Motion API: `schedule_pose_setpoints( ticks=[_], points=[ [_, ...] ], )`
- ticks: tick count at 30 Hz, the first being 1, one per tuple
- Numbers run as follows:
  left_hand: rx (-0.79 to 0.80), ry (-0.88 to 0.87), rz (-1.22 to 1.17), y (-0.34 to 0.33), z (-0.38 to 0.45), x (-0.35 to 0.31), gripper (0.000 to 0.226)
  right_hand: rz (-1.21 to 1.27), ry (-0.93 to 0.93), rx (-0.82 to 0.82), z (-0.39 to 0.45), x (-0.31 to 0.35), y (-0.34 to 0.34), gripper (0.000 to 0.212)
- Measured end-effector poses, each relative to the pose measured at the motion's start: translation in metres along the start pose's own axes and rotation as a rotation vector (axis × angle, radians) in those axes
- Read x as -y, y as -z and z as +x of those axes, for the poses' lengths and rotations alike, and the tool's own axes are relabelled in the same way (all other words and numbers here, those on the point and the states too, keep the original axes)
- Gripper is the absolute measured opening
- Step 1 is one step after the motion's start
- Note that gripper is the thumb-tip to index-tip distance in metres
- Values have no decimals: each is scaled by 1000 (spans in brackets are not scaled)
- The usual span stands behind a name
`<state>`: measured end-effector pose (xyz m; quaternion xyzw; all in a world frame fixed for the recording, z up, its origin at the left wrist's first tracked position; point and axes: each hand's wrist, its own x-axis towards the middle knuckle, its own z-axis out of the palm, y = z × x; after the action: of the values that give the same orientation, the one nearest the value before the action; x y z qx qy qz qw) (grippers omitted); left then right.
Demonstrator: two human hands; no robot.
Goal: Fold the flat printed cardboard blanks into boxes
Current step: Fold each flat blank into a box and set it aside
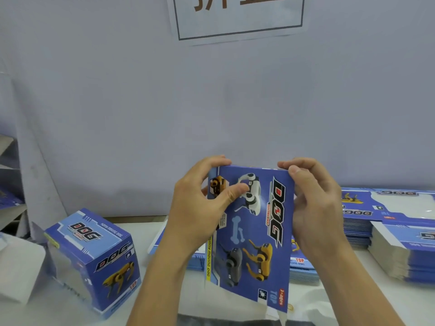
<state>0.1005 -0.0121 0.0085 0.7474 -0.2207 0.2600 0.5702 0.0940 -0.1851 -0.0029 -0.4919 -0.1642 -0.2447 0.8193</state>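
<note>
Wall sign (237,17) cut off at top; stacks' (400,231) right side out of frame.

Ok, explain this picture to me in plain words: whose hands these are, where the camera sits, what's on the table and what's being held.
There is no machine here. A person wears a camera on the head, looking forward and down at their own two hands. The left hand and right hand together grip a flat blue printed cardboard blank showing toy dogs, lifted off the white table. A finished folded box stands to the left. Stacks of flat blanks wait on the right. A paper sign hangs on the wall behind.
</note>
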Motion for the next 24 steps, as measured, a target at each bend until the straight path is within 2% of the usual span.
schedule_pose_setpoints(
  ticks=[4,8,10,12,14,16,18,19,21,23,24],
  points=[
    [-49,-21,37,8,-2,-5,43,-62,7,58,2,3,-2,13],
    [-254,-43,67,16,-3,-7,33,-277,141,71,-1,13,-6,28],
    [-378,-21,35,21,-4,-2,29,-400,214,53,-4,19,-7,25],
    [-469,33,2,22,-7,7,29,-547,305,-13,-8,23,-9,26],
    [-523,104,-1,19,-11,19,31,-729,514,-156,-13,25,-17,33],
    [-568,204,-38,12,-14,32,31,-787,695,-243,-20,25,-28,33],
    [-629,300,-72,4,-16,42,33,-756,732,-73,-27,22,-41,26],
    [-665,339,-85,1,-16,46,36,-752,679,84,-32,18,-45,23],
    [-717,408,-113,-4,-16,52,38,-862,438,384,-42,6,-45,21],
    [-738,486,-141,-8,-17,55,37,-1100,87,556,-54,-6,-32,26],
    [-740,525,-164,-11,-17,56,36,-1170,-114,562,-58,-11,-23,28]
  ],
)
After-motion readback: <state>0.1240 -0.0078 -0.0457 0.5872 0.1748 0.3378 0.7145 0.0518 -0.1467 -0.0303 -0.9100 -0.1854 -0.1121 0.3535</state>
